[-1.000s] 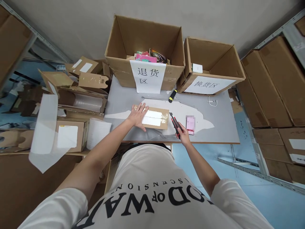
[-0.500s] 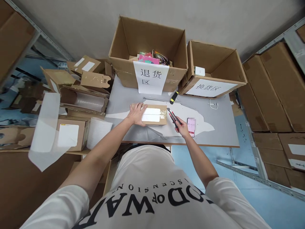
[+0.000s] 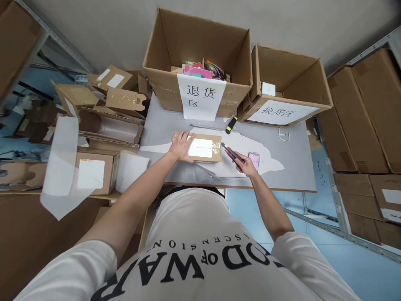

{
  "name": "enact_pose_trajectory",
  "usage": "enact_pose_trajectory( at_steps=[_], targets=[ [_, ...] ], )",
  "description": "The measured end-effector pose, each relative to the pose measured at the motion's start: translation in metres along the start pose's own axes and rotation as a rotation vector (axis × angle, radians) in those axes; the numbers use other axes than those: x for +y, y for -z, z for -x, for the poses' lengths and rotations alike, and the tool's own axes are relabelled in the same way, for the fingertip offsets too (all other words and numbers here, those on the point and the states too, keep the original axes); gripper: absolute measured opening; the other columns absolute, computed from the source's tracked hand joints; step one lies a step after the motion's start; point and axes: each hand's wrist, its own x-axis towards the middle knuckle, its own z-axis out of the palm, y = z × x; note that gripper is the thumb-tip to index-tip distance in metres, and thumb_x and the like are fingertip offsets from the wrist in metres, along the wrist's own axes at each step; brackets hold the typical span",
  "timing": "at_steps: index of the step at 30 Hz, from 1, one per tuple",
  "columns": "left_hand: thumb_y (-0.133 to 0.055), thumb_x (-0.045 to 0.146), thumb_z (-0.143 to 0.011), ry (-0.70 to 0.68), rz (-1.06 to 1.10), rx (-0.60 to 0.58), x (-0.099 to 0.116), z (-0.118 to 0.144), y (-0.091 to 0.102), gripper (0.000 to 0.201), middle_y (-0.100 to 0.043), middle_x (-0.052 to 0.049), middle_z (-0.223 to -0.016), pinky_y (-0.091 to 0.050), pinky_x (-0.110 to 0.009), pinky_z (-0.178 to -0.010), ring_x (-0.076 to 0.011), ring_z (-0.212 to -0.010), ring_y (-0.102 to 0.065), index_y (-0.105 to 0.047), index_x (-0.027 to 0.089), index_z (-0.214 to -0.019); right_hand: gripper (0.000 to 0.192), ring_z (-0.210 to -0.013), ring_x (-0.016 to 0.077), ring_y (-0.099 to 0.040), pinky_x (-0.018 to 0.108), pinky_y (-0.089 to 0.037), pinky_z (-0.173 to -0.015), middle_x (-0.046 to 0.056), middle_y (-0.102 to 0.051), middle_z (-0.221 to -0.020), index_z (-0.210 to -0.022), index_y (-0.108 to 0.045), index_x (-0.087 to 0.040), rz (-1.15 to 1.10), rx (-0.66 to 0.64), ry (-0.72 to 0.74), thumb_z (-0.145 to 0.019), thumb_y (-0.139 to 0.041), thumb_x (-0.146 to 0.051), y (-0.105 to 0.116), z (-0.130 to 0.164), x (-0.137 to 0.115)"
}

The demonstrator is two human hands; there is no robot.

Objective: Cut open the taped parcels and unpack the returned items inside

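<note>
On the grey table lies a small cardboard box [image 3: 216, 156], closed with clear tape and bearing a white label. My left hand [image 3: 181, 147] grips its left end, thumb on the near side and fingers over the top. A black box cutter [image 3: 231, 154] is held in my right hand [image 3: 246, 164], its tip pointing at the box's right end, just off the edge or touching; I cannot tell which. Just right of that hand a phone [image 3: 255, 159] with a pink screen lies partly hidden.
Behind stand two large open cartons with handwritten signs, the left carton [image 3: 163, 93] holding colourful packs, the right carton [image 3: 247, 96] a small white box. A yellow-black cutter [image 3: 231, 125] and a white cable [image 3: 283, 134] lie on the table [image 3: 294, 167]. Opened boxes [image 3: 119, 133] pile up left.
The view has shifted a little. My right hand and the box cutter have moved slightly right and down, covering more of the phone. My left hand keeps its grip on the box.
</note>
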Motion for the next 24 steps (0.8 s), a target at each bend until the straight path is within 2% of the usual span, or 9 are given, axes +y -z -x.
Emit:
enact_pose_trajectory(
  at_steps=[11,24],
  targets=[
    [-0.075,0.064,-0.046,-0.001,0.011,-0.007,-0.001,0.001,0.001,0.131,-0.022,-0.022,-0.149,-0.020,-0.059,-0.103,-0.0456,-0.134,-0.017,-0.011,0.018,-0.150,0.072,-0.038,0.0035,-0.037,0.020,-0.031,-0.035,0.002,-0.065,-0.077,-0.136,-0.050,-0.018,0.064,-0.078,-0.059,-0.076,-0.065,-0.054,0.009,0.024,-0.003],
    [-0.075,0.065,-0.044,-0.004,-0.002,-0.010,0.000,0.002,0.002,0.132,-0.022,-0.021,-0.150,-0.023,-0.058,-0.103,-0.0434,-0.135,-0.017,-0.009,0.020,-0.150,0.075,-0.038,0.0049,-0.039,0.021,-0.029,-0.034,0.003,-0.065,-0.077,-0.138,-0.045,-0.018,-0.056,-0.059,-0.082,-0.076,-0.065,-0.054,-0.001,0.059,0.020]
  ],
)
